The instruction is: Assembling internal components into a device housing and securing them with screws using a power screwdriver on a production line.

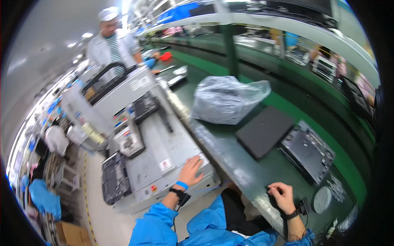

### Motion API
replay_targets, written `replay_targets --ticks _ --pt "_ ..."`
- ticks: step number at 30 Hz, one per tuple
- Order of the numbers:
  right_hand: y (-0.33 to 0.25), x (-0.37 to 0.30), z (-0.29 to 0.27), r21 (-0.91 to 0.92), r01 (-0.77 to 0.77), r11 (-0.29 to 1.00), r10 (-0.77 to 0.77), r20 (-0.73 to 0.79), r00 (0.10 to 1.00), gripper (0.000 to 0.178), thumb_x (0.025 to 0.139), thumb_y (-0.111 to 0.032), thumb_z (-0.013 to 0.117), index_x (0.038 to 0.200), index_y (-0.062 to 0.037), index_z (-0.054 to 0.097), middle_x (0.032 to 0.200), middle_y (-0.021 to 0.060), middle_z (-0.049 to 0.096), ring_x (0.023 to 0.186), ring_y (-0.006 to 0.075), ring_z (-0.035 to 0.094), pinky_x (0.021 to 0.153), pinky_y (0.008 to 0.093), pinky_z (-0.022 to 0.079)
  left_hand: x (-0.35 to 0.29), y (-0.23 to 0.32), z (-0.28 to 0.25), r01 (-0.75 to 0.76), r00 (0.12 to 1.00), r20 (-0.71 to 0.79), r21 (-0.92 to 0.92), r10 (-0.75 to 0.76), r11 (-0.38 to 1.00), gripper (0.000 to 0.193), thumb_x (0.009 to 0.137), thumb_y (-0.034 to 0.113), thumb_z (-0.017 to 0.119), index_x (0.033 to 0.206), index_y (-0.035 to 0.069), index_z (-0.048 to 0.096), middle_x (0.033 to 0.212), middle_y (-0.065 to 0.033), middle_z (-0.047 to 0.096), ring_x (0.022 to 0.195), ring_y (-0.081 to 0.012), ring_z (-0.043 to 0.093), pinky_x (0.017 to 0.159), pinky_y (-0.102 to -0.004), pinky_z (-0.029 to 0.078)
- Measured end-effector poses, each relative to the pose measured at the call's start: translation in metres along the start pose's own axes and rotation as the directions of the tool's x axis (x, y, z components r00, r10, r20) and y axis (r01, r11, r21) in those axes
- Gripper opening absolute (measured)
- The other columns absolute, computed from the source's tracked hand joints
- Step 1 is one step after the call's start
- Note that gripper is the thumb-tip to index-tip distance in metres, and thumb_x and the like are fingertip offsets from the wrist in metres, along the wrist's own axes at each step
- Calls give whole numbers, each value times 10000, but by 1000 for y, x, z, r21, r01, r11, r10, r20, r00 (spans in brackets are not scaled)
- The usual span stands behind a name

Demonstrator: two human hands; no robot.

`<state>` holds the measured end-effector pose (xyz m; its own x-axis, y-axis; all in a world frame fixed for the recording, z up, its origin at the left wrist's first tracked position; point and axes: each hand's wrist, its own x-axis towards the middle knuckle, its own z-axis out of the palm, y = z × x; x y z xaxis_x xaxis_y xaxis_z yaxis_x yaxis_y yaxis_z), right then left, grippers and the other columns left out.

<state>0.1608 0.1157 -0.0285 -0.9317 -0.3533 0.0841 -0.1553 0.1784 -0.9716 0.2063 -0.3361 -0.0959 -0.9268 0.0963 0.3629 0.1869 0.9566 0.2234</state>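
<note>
My left hand lies with fingers apart on the front right corner of a light grey bench machine. A black plastic housing part sits in the machine's fixture, beside a metal block. Another black housing part rests at the machine's front left edge. Over the near edge of the green workbench, my right hand is closed with curled fingers; what they hold, if anything, is hidden. Beyond it lie a dark flat panel and a stack of black housing parts.
A clear plastic bag stands farther back on the bench. Near my right wrist are a round pale dish and small metal pieces. A green post rises behind the bag. Behind the machine stands a person in white.
</note>
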Motion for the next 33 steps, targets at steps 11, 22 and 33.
replay_targets --ticks 11,22,33 --pt "6 15 3 -23 91 996 -89 80 993 192 992 -154 636 1124 -47 724 908 86 761 790 161 724 704 309 565 5 -15 2 18 1000 -8 -43 -19 999 650 720 142 721 1334 -10 569 1456 -232 520 1380 -432 457 1182 -553 320" --pt "1 1 -4 -83 51 995 -50 16 999 134 943 -83 664 1020 -41 766 865 81 770 776 143 731 702 289 569 1 -5 10 -41 999 4 49 41 998 707 790 250 747 1404 -22 526 1466 -253 520 1399 -390 467 1190 -528 334" --pt "4 11 8 33 -9 999 9 -5 1000 96 896 3 653 941 43 728 763 91 736 697 132 705 674 261 546 -1 -3 -6 61 998 -3 46 -61 997 633 819 251 714 1394 53 539 1499 -171 500 1415 -334 449 1201 -497 328"
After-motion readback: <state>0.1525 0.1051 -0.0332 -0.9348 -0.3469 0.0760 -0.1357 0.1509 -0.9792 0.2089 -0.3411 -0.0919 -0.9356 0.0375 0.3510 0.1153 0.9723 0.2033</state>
